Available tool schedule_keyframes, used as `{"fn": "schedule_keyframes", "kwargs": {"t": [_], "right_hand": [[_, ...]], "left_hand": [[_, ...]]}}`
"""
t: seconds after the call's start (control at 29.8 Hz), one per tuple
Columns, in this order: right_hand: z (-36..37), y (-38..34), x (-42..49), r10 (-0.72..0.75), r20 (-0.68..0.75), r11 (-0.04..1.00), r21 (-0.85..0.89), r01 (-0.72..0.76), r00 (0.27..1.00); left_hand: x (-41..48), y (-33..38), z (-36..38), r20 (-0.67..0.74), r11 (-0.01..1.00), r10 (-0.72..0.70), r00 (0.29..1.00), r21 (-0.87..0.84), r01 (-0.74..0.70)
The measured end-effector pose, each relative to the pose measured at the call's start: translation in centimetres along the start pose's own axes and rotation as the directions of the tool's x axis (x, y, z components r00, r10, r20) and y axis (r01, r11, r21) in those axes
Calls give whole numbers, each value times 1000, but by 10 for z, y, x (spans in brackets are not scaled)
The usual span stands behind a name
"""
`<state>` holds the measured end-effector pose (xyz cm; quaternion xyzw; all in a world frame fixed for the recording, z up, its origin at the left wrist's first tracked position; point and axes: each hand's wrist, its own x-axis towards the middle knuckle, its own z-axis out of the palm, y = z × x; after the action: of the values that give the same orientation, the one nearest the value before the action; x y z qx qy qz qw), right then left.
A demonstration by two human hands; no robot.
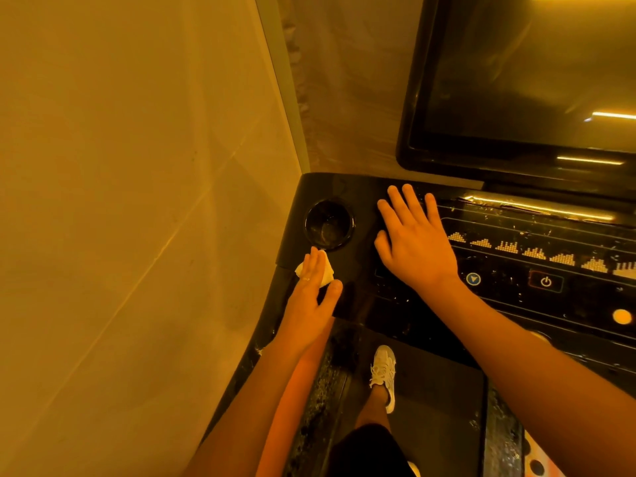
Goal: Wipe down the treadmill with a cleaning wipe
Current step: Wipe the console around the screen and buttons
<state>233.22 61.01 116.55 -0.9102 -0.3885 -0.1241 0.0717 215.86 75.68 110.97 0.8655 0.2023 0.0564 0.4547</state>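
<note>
The black treadmill console (364, 294) fills the right half of the view, with a dark screen (526, 74) above it. My left hand (311, 297) presses a small white wipe (325, 271) flat onto the console's left corner, just below the round cup holder (329, 224). Its fingers lie straight over the wipe and the thumb is spread to the right. My right hand (414, 241) rests flat on the console, fingers spread, left of the button panel (537, 266).
A pale wall (137, 201) runs close along the left side of the treadmill. Below the console lies the dark belt (430, 383), where my foot in a white shoe (383, 373) stands. A power button (546, 281) and an orange knob (622, 317) sit at right.
</note>
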Motion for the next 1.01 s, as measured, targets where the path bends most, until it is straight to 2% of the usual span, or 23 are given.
{"fn": "schedule_keyframes", "kwargs": {"t": [0.17,0.27,0.44,0.84,1.01], "right_hand": [[0,1,0,-3,-6,1000,-3,3,1000],[1,1,0,-4,0,1000,-2,4,1000],[0,1,1,-3,1,1000,-4,3,1000],[4,1,0,-1,-8,1000,14,1,1000],[4,1,1,2,-4,1000,5,-2,1000]], "left_hand": [[-7,3,14,60,994,68,996,85,-73],[-4,-7,4,14,998,19,1000,59,-20],[-7,17,17,42,995,-13,999,95,9],[0,33,30,146,940,151,978,286,-188],[0,26,23,176,931,158,972,302,-206]]}}
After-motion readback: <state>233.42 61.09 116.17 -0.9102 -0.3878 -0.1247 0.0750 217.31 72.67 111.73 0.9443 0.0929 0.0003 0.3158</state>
